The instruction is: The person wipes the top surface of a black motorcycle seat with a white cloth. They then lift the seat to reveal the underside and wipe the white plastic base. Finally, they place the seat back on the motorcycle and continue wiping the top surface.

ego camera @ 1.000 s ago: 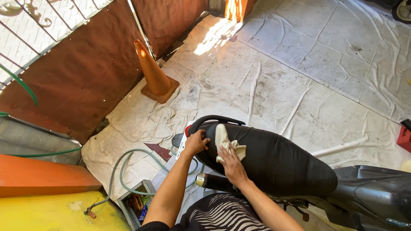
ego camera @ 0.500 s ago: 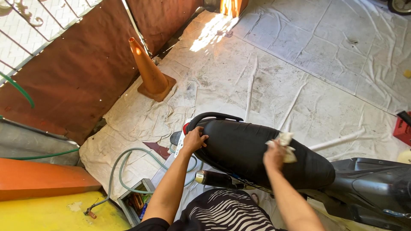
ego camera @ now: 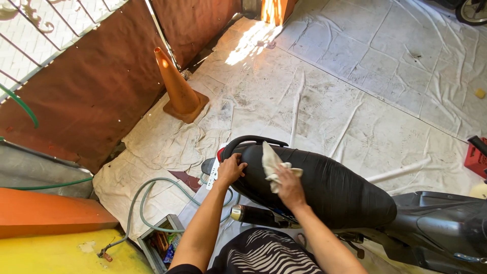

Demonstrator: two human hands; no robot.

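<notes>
Left hand (ego camera: 231,170) gripping rear edge of black scooter seat (ego camera: 324,185), frame centre; right hand (ego camera: 290,185) pressing pale cloth (ego camera: 273,163) flat onto it. Scooter body getting cut off lower right.

Left hand (ego camera: 232,170) is gripping the rear end of a black scooter seat (ego camera: 324,187); right hand (ego camera: 290,185) is pressing a pale cloth (ego camera: 272,163) onto it. An orange cone (ego camera: 178,90) is standing on the white tarp (ego camera: 355,81).
</notes>
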